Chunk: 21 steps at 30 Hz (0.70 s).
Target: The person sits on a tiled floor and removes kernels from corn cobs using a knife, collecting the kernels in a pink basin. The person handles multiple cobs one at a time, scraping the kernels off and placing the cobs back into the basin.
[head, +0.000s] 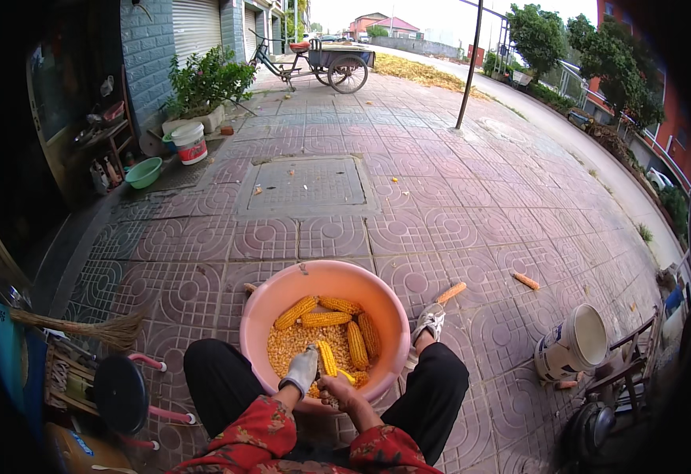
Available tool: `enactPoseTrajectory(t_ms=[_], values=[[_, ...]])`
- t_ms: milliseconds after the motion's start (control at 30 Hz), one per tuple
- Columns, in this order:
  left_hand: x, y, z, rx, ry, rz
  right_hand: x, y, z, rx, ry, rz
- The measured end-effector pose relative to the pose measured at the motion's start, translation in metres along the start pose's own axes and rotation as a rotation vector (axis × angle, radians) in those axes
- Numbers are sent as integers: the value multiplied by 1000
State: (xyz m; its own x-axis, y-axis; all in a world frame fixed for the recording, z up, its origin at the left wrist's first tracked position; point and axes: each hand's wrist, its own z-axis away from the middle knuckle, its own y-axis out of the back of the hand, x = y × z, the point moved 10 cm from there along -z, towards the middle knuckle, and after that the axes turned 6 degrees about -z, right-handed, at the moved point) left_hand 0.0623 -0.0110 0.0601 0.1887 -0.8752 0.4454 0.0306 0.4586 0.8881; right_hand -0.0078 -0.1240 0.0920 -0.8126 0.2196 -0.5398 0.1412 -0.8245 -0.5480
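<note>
A pink plastic tub (252,332) stands between the knees, with loose corn kernels (286,349) over its bottom and several yellow corn cobs (325,319) lying on them. My left hand (302,370), in a pale glove, is at the tub's near side, against an ear of corn (326,359) that points away from me. My bare right hand (337,391) is closed around something at the tub's near rim, just below that ear; what exactly it grips is largely hidden. A bright yellow piece (346,375) shows beside the right hand; its kind cannot be told.
Bare corncobs (451,292) lie on the paving right of the tub, one by the shoe (430,320). A white bucket (570,343) leans at the right. At the left are a round black stool (121,395) and a straw broom (108,329). A cargo tricycle (339,59) stands farther off.
</note>
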Motion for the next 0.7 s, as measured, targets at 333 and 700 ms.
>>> enactPoseTrajectory(t_ms=[333,700], values=[[13,-10,6,15,116,733,9,29,-3,49,1,119],[24,4,27,-24,381,827,8,29,2,73,-1,72]])
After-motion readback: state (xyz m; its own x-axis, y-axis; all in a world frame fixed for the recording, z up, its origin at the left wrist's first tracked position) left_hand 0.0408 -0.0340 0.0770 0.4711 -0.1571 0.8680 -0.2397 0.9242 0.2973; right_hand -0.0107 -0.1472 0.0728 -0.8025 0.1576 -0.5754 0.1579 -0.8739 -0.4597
